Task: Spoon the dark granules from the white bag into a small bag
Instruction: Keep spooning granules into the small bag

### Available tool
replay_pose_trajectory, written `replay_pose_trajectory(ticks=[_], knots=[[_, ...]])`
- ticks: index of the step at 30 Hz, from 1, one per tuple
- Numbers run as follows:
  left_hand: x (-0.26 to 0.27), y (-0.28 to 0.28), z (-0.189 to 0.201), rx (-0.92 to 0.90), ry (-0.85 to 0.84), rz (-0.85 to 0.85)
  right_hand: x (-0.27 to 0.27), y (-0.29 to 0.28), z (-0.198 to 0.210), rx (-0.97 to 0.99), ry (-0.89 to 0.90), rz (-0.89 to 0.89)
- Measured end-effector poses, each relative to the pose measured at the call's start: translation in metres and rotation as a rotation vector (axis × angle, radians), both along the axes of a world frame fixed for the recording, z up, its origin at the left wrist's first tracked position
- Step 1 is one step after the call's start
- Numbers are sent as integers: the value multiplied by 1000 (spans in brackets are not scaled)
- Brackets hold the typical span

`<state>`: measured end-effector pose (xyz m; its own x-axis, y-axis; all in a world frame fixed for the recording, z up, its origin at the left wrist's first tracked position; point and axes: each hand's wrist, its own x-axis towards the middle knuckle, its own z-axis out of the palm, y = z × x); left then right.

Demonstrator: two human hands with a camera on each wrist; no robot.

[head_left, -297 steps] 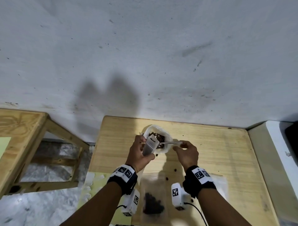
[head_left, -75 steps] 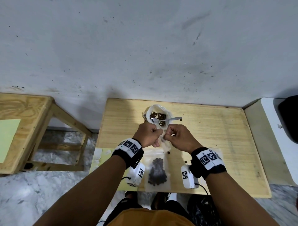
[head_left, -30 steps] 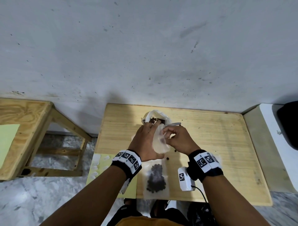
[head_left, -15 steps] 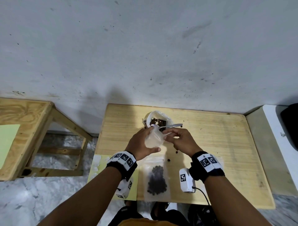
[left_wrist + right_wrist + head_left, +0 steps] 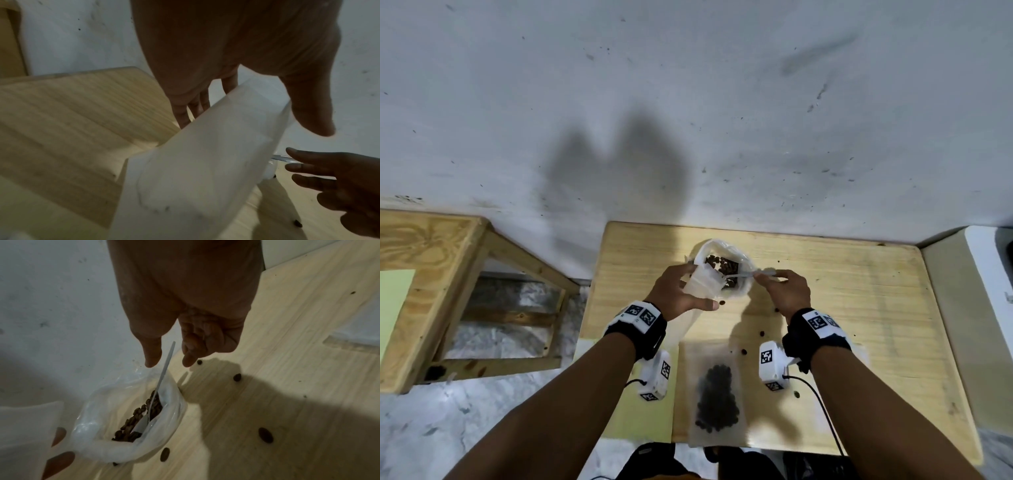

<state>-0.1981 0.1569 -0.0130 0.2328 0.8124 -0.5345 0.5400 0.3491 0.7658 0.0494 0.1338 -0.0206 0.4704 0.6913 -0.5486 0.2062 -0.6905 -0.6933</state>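
Observation:
The white bag stands open at the back of the wooden table, with dark granules inside. A clear plastic spoon leans in it, bowl down among the granules. My left hand grips an empty translucent small bag just left of the white bag, fingers behind it and thumb in front. My right hand is at the spoon's handle. Thumb and forefinger stand on either side of the handle with a gap, not closed on it.
A filled small bag lies flat at the table's front edge between my wrists. Several loose granules are scattered on the wood right of the white bag. A wooden frame table stands to the left, a white block to the right.
My right hand has let go of the small bag's mouth and moved right to the spoon handle. My left hand has carried the small bag up against the white bag.

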Motion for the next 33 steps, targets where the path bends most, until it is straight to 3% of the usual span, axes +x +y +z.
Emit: replay_pose_trajectory(ticks=[4, 11, 18, 27, 33], knots=[[6, 6, -8, -38, 22, -88, -5, 7, -8, 60, 16, -19], [15, 5, -14, -67, -7, -42, -7, 5, -11, 257, 97, -29], [15, 4, -17, -74, -7, -40, -13, -3, -4, 449, -72, 49], [18, -4, -16, 20, -3, -44, -38, -19, -26, 332, 67, -6], [19, -7, -24, 43, -19, -51, -58, -31, -39, 203, 316, -243]])
